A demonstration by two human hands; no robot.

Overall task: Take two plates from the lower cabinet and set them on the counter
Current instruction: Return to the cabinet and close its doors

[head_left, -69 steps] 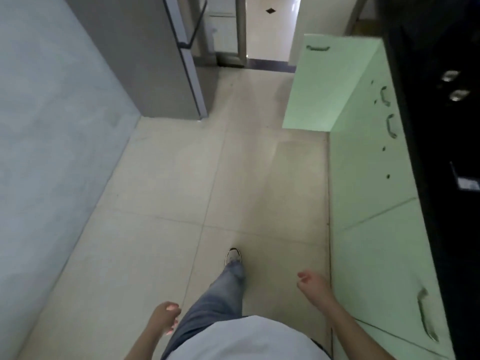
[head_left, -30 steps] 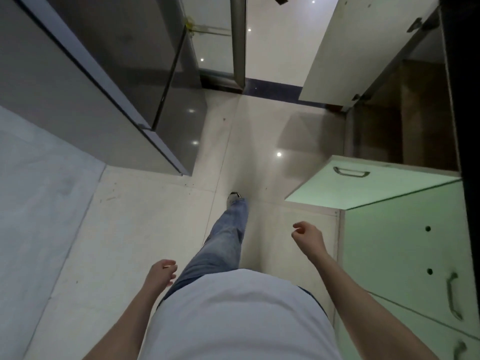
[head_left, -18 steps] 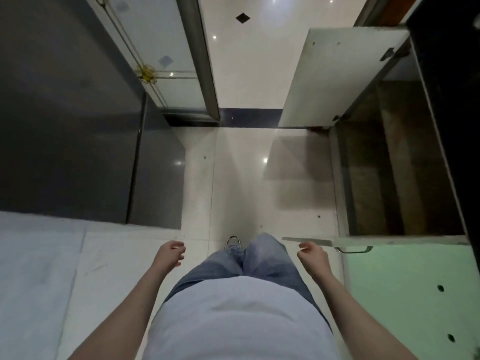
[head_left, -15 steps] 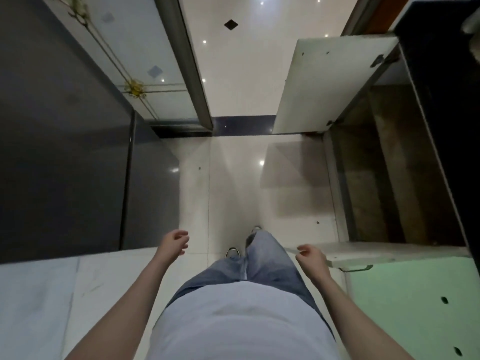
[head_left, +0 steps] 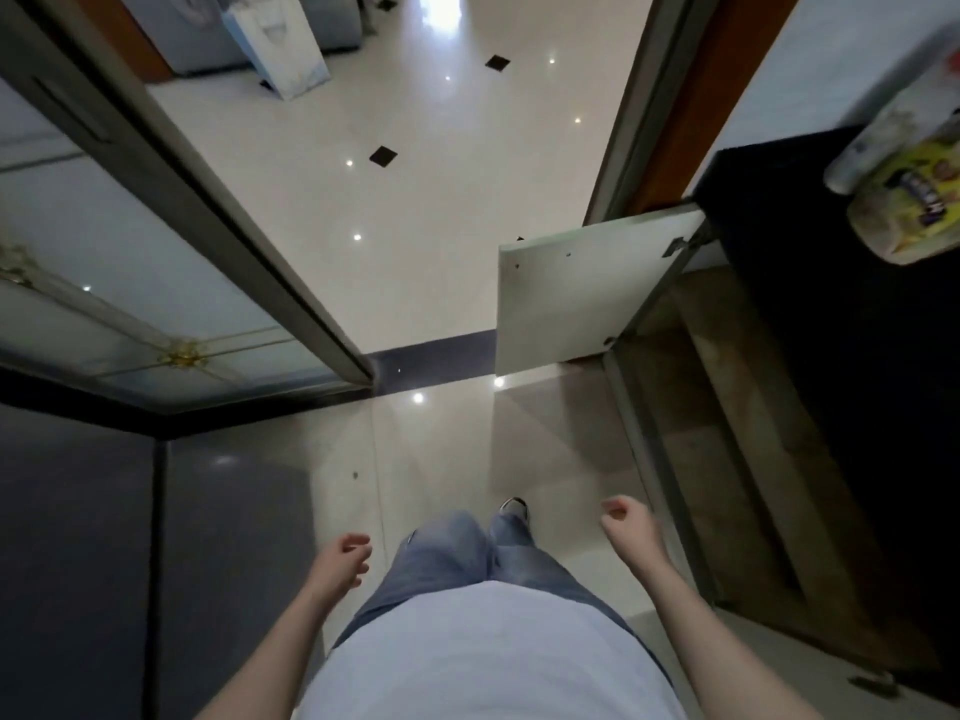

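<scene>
Lower cabinet (head_left: 737, 459) stands open on the right, under the black counter (head_left: 841, 314). Its inside is dim brown; a shelf edge shows, but no plates can be made out in the shadow. Far door (head_left: 582, 298) swung out over the floor, pale inner face up, hinge at its top right corner. A second door (head_left: 810, 672) lies open at the lower right, near edge with a handle just visible.

On the counter, top right: a blurred clear bag (head_left: 909, 184) with a yellow label, contents unclear.

Right hand (head_left: 631, 532) hangs beside the cabinet opening, fingers loosely curled, holding nothing, touching nothing. Left hand (head_left: 343, 558) hangs on the other side of the legs, fingers half curled, also empty.

Person in a white shirt and blue jeans, one shoe (head_left: 514, 509) showing ahead of the knees, standing on glossy pale floor tiles (head_left: 436, 449).

Left: a dark grey panel (head_left: 78, 537), and above it a frosted glass sliding door (head_left: 130, 283) with a gold ornament. Beyond a dark threshold strip (head_left: 431, 356), a bright tiled room with small black diamond insets; a white paper bag (head_left: 280, 44) stands there.
</scene>
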